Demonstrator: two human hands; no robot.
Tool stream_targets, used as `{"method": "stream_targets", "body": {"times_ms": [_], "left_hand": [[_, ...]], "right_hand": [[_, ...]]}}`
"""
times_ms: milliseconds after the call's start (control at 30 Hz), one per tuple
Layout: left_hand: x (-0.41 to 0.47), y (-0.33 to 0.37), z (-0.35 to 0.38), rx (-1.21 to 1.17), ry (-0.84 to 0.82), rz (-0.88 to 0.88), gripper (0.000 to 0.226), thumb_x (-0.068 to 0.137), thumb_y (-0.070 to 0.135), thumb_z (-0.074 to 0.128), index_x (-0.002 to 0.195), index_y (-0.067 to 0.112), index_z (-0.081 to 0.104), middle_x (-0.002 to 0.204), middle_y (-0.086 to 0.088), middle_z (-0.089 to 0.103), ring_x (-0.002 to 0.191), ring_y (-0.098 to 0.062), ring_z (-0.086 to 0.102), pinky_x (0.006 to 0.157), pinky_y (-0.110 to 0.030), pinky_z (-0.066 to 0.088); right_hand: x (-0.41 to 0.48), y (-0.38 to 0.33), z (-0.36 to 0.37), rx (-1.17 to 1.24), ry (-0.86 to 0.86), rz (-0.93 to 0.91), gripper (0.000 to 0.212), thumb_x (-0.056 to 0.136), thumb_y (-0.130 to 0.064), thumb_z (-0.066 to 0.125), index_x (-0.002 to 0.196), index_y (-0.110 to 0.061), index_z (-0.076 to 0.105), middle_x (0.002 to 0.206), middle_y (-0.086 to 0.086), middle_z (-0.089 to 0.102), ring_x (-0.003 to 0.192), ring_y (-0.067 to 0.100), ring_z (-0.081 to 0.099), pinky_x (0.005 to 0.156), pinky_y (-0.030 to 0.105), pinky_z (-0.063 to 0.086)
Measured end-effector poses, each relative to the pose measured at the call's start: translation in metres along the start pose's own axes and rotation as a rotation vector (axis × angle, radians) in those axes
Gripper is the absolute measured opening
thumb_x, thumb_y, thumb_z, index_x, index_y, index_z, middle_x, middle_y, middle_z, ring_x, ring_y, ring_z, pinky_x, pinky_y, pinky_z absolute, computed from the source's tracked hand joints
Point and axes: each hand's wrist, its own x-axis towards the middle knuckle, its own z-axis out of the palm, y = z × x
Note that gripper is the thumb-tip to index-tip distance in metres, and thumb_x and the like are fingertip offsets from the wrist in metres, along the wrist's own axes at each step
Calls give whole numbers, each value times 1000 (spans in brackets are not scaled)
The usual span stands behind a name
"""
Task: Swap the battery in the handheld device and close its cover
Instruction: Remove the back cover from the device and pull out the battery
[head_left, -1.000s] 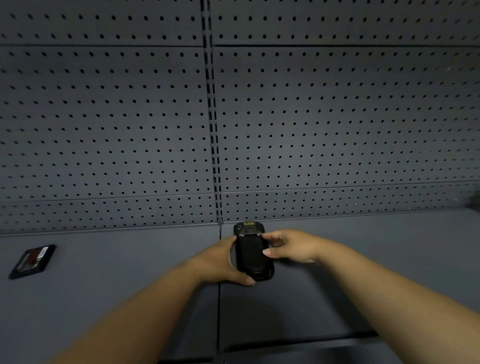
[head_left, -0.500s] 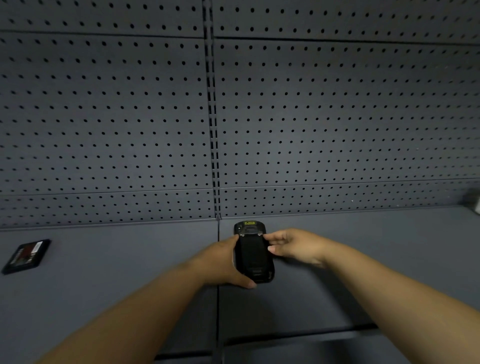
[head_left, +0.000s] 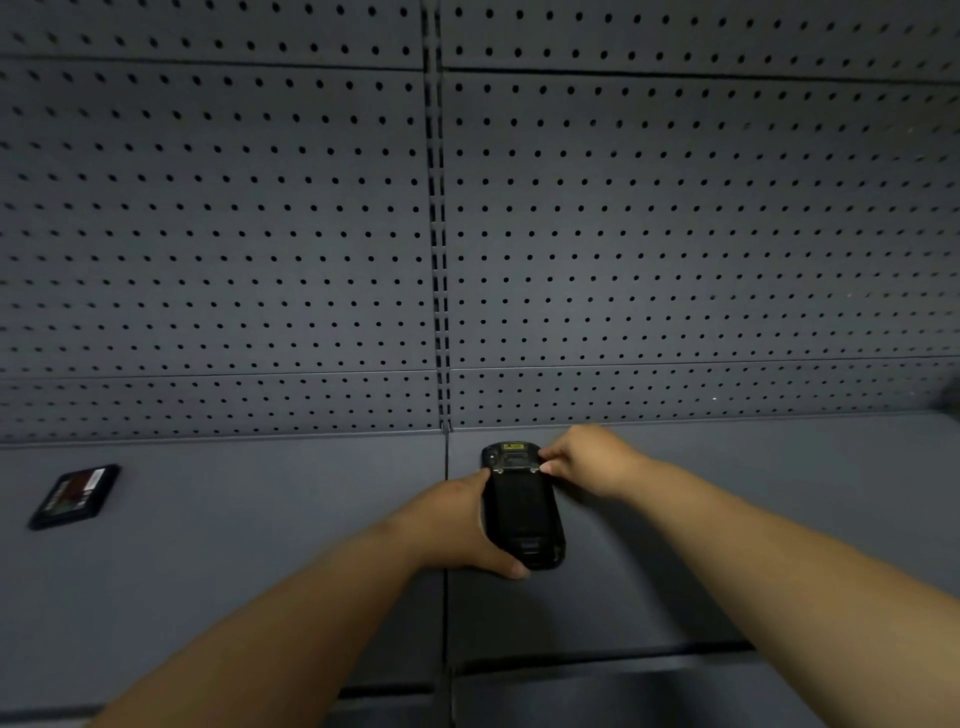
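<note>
The black handheld device (head_left: 521, 506) lies back-up on the grey shelf (head_left: 779, 493), just right of the shelf seam, with its dark cover in place over the back. My left hand (head_left: 457, 530) grips its left side, thumb curled under the near end. My right hand (head_left: 584, 460) touches the device's upper right corner with its fingertips, near the yellow-labelled top end. A flat black battery (head_left: 75, 496) with a red and white label lies apart at the far left of the shelf.
A grey pegboard wall (head_left: 675, 234) rises right behind the device. A vertical slotted post (head_left: 439, 260) splits the wall, and a seam runs on through the shelf. The shelf's front edge (head_left: 597, 660) is near my forearms.
My right hand has slid from the device's middle right side up to its top right corner. The left hand keeps its grip. The view has shifted slightly.
</note>
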Motion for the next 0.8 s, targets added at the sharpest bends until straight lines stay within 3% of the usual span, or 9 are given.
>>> {"method": "stream_targets", "body": {"times_ms": [67, 200, 333, 467, 633, 800], "left_hand": [[1, 0, -1, 4, 4, -1, 89, 47, 49, 83, 124, 34, 40, 123, 10, 57, 94, 1, 44, 67, -3, 30], [3, 1, -2, 27, 12, -6, 91, 47, 51, 83, 125, 30, 41, 126, 8, 58, 96, -1, 46, 81, -15, 35], [5, 2, -3, 23, 16, -21, 89, 48, 51, 82, 124, 30, 42, 126, 7, 58, 108, -9, 52, 84, -18, 37], [6, 1, -2, 34, 12, -30, 90, 47, 50, 83, 125, 28, 42, 127, 5, 58, 111, -12, 54, 88, -19, 39], [7, 1, -2, 68, 18, -42, 97, 49, 50, 83, 131, 25, 37, 132, 3, 55, 117, -13, 51, 87, -16, 33], [8, 1, -8, 50, -51, -51, 93, 53, 51, 81, 131, 25, 38, 133, 2, 53, 118, -14, 50, 91, -20, 35]], "right_hand": [[4, -1, -2, -82, -6, -11, 34, 92, -27, 51, 121, -13, 62, 123, 11, 65, 114, 27, 58, 98, 31, 44], [10, -2, -6, -221, -2, -56, 34, 93, -27, 49, 121, -12, 63, 121, 13, 66, 113, 30, 58, 95, 33, 45], [12, -5, -6, -369, -20, -97, 31, 95, -24, 44, 110, -7, 65, 102, 15, 68, 93, 30, 62, 72, 28, 40], [11, -7, -5, -480, 27, -126, 24, 92, -11, 44, 104, -7, 64, 87, 12, 57, 74, 27, 52, 64, 28, 39], [12, -4, 4, -448, 99, -119, 26, 91, -6, 43, 106, -8, 64, 101, 14, 67, 89, 31, 64, 79, 35, 52], [10, -7, 20, -127, 222, 14, 30, 95, -20, 43, 107, -4, 65, 112, 18, 67, 104, 33, 60, 86, 33, 47]]}}
